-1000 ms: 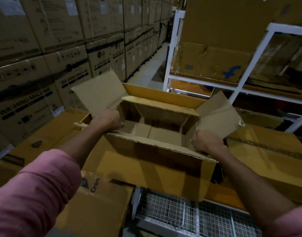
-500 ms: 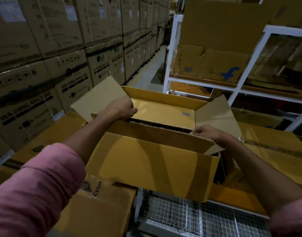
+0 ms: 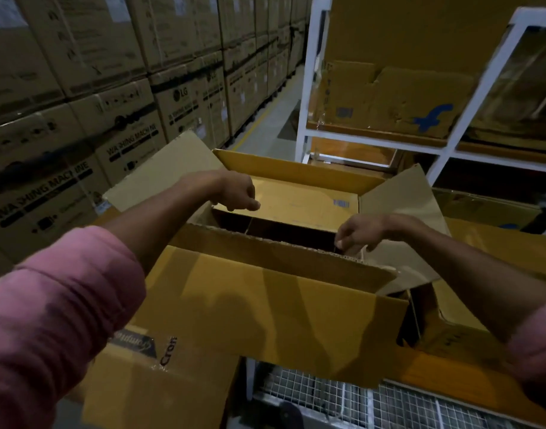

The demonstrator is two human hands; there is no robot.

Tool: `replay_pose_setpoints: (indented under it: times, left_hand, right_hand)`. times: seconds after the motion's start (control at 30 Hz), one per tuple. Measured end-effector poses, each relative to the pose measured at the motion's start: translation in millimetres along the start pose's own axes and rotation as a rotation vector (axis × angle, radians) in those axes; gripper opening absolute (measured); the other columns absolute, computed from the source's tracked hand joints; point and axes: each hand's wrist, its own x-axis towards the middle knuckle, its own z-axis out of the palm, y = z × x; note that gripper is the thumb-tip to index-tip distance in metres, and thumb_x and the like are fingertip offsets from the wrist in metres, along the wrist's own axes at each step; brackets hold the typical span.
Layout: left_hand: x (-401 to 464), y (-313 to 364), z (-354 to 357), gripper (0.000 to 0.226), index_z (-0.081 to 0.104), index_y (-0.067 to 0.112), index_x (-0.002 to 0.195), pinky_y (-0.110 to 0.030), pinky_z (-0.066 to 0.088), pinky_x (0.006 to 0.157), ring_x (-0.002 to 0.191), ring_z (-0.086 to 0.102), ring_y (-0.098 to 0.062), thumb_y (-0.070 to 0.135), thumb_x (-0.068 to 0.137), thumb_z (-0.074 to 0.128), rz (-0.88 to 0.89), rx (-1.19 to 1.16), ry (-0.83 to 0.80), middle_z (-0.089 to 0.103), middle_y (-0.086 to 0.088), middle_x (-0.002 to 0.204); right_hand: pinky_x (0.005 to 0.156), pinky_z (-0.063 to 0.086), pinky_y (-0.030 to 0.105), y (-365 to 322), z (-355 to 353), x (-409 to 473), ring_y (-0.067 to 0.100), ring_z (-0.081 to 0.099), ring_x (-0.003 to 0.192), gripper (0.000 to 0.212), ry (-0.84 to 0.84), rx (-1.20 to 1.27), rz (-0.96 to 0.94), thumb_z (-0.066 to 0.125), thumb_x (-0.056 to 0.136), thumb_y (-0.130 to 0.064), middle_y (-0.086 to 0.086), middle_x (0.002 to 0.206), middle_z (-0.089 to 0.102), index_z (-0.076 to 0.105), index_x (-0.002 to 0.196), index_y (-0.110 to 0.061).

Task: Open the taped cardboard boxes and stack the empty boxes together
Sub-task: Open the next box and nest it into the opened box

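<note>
The box (image 3: 265, 305) in hand is already open: no tape bridges its top, all four flaps are free, and what shows of the inside is dark and bare. So the opening step looks done for this one, and what remains, judging by the task, is to set it in or on the other boxes. Another open box (image 3: 290, 174) sits just beyond it, and the held box appears to be going down into that one, though how deep it sits cannot be told.

The left hand (image 3: 237, 193) hangs over the far left corner of the opening with its fingers curled downward; it seems to pinch the edge of the flap there, but the contact is hidden under the knuckles, so I cannot tell for sure. The right hand (image 3: 358, 233) is at the near right corner, thumb and fingers closed in a pinch on the corrugated edge where the near flap (image 3: 265, 252) meets the right side flap (image 3: 404, 212).

The box stands upright with its mouth facing up, tipped slightly toward the person. Its long axis runs from one hand to the other, left to right across the view. Beyond the left grip, a side flap (image 3: 169, 171) splays outward; below both grips a wire mesh platform (image 3: 343, 400) shows.
</note>
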Motion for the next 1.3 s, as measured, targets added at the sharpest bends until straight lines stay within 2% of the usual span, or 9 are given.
replay_pose_setpoints:
  times: [0.1,0.2,0.33,0.43,0.57,0.67,0.83,1.0,1.3]
  left_hand:
    - [28,7,-12,0.041,0.063,0.014,0.127,-0.047,0.058,0.091,0.098,0.068,-0.02,0.046,0.103,0.053,-0.034,0.018,-0.143,0.064,0.001,0.109]
    - [58,12,-20,0.046,0.066,0.012,0.123,-0.05,0.056,0.095,0.098,0.067,-0.023,0.05,0.101,0.053,-0.039,0.075,-0.124,0.069,-0.002,0.107]
    - [92,17,-13,0.049,0.067,0.017,0.123,-0.05,0.056,0.095,0.106,0.066,-0.027,0.056,0.098,0.052,-0.029,0.125,-0.136,0.071,-0.004,0.115]
    - [109,20,-11,0.046,0.068,0.018,0.118,-0.049,0.055,0.096,0.104,0.066,-0.024,0.056,0.098,0.052,-0.04,0.098,-0.205,0.071,-0.002,0.111]
    - [130,21,-12,0.035,0.072,0.019,0.088,-0.05,0.055,0.096,0.092,0.068,-0.024,0.047,0.1,0.055,-0.085,0.08,-0.247,0.071,-0.001,0.092]
    - [141,32,-16,0.042,0.067,0.011,0.123,-0.04,0.051,0.095,0.109,0.063,-0.028,0.045,0.101,0.055,-0.095,0.173,-0.144,0.066,-0.009,0.119]
    - [184,40,-20,0.071,0.03,0.012,0.156,-0.05,0.038,0.114,0.141,0.039,-0.039,0.045,0.099,0.057,-0.107,0.151,0.053,0.036,-0.018,0.158]
    - [216,52,-20,0.087,-0.004,0.018,0.163,-0.059,0.01,0.123,0.156,-0.006,-0.035,0.044,0.102,0.053,-0.115,0.138,0.038,-0.012,-0.005,0.17]
    - [265,49,-6,0.095,-0.005,0.021,0.162,-0.063,0.014,0.121,0.156,-0.01,-0.035,0.046,0.098,0.06,-0.158,0.106,-0.008,-0.015,-0.002,0.17]
  right_hand:
    - [0.09,0.056,0.037,-5,-2,42,0.015,0.065,0.104,0.029,-0.07,-0.136,-0.067,0.057,0.103,-0.032,-0.001,0.118,0.066,0.064,0.128,-0.02]
    - [0.1,0.053,0.044,-8,15,81,0.023,0.06,0.115,0.041,-0.18,-0.326,-0.101,0.057,0.101,-0.035,0.005,0.132,0.061,0.057,0.139,-0.018]
    - [0.108,0.044,0.045,5,48,123,0.032,0.046,0.137,0.069,-0.214,-0.494,-0.096,0.059,0.099,-0.043,0.009,0.157,0.039,0.031,0.158,-0.019]
    - [0.116,0.031,0.057,17,48,143,0.039,0.028,0.146,0.081,0.029,-0.466,-0.152,0.06,0.096,-0.047,0.011,0.165,0.017,0.016,0.161,-0.028]
    - [0.122,0.012,0.065,16,7,145,0.041,0.004,0.154,0.081,0.528,-0.347,-0.227,0.053,0.099,-0.043,0.007,0.169,-0.002,0.005,0.162,-0.029]
    - [0.124,-0.002,0.061,16,-31,155,0.031,-0.019,0.155,0.081,0.719,-0.333,-0.217,0.051,0.1,-0.041,0.003,0.169,-0.02,0.002,0.163,-0.027]
    - [0.122,-0.007,0.064,19,-76,182,0.031,-0.023,0.154,0.083,0.716,-0.367,-0.135,0.051,0.1,-0.046,0.005,0.17,-0.018,0.002,0.163,-0.024]
    - [0.121,-0.007,0.065,35,-108,204,0.032,-0.018,0.156,0.084,0.69,-0.332,-0.132,0.051,0.099,-0.05,0.004,0.171,-0.01,0.004,0.163,-0.022]
    - [0.121,0.005,0.067,36,-116,229,0.039,-0.011,0.155,0.077,0.669,-0.289,-0.155,0.062,0.094,-0.044,0.005,0.171,-0.004,0.025,0.158,-0.02]
